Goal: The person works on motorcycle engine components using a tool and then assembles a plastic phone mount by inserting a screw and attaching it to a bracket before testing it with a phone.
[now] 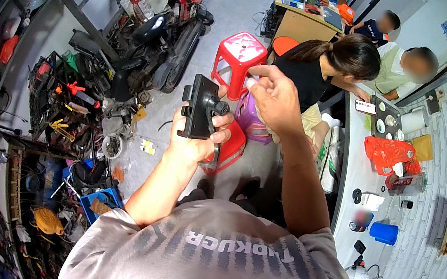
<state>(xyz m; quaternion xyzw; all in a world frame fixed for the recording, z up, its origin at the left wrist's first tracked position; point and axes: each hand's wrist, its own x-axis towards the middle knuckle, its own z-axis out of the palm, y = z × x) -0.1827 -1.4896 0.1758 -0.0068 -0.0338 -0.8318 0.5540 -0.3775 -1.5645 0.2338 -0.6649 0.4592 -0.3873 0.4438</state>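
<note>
A black device holder (200,107) stands roughly upright in the left hand (191,148), its flat rectangular plate edged with small clip-like tabs on the left (a round, knob-like joint juts from the face on the right).

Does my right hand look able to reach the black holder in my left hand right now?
Probably yes. The right hand is raised close to the black holder, and nothing visible stands between them. The left hand covers part of the facing side, but the round knob looks exposed.
</note>
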